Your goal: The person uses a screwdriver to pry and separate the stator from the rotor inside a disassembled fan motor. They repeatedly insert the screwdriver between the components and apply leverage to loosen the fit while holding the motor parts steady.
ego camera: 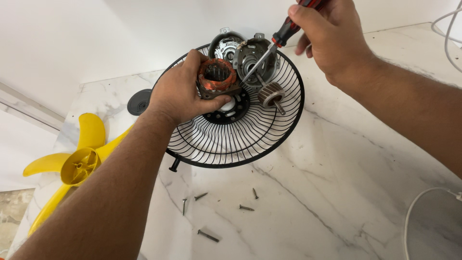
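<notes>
Nearest me on the marble counter point(337, 192), toward its front edge, five loose screws point(207, 235) lie scattered, so I judge the fasteners are already out. At the left edge the yellow fan blade point(77, 163) hangs partly over the side, already off its shaft. A white cable point(418, 212) loops in at the right edge.

Further in, the black wire fan guard point(231, 139) lies flat in the middle of the counter. My left hand point(180, 91) rests over its hub, fingers curled around the copper-wound stator point(217, 77), pinching it between thumb and fingers and holding it just above the guard's centre plate. Just right of it the rotor point(271, 94), with its short shaft, lies on the wires, out of its housing.

Beyond that, at the guard's far rim, the metal motor housing halves point(245, 53) sit open. My right hand point(332, 38) is closed around the handle of a red-and-black screwdriver point(269, 50), whose tip points down toward the stator and housing.

A dark round cap point(139, 102) lies left of the guard. By my reading the motor is fully apart; what is left I cannot tell.
</notes>
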